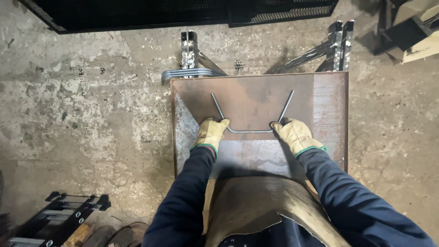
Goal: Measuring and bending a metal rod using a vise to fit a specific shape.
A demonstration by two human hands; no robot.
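A: While you stand over the rusty brown steel-plate bench (pixel 320 105), where does the bent grey steel rod (pixel 250 131) lie?

B: Flat on the plate, arms splayed away from you; your yellow-gloved left hand (pixel 211 132) has its grip clamped on one bend; your right hand (pixel 295 135) clamps the other.

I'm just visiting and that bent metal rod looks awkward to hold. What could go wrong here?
1. The bent rod is held only at its two corners by the left hand and right hand; it might twist or slip in either grip.
2. The rusty steel plate has bare edges near the sleeves, which could snag or scrape.
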